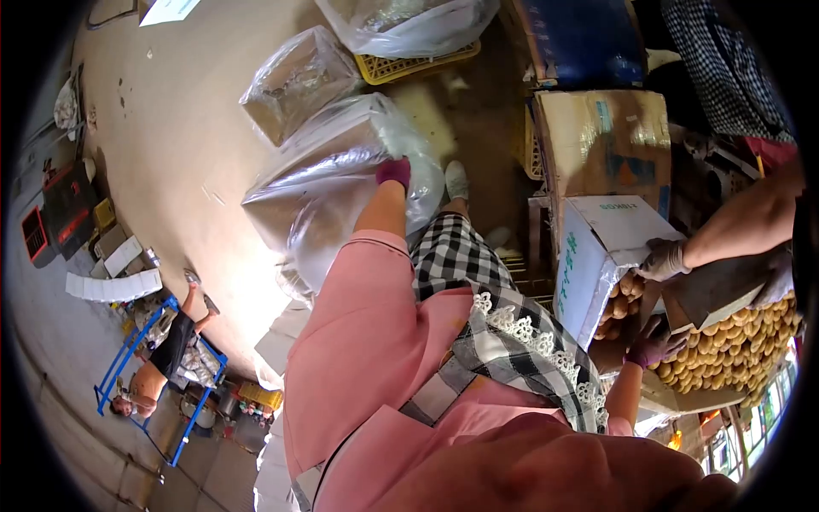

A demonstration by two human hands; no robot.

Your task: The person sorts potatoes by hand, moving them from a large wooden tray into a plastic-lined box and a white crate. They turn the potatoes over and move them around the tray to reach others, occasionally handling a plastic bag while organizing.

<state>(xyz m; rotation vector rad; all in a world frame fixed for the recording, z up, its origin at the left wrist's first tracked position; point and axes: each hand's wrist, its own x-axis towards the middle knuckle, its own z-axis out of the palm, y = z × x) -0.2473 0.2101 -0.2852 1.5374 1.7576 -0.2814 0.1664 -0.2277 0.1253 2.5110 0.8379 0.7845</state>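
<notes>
While open, right hand [653,345] near fruit [725,352]

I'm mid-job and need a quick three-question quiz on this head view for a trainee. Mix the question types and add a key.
1. True or false: the person's right hand is resting on the yellow crate.

2. Multiple choice: which hand is at the plastic-covered box?
A) the person's right hand
B) the co-worker's hand
C) the person's left hand

3. Short answer: what colour is the lettering on the white box?

Key
1. False; it is next to the heap of brown oval produce.
2. C; the co-worker's hand is on the white box instead.
3. Green.
</notes>
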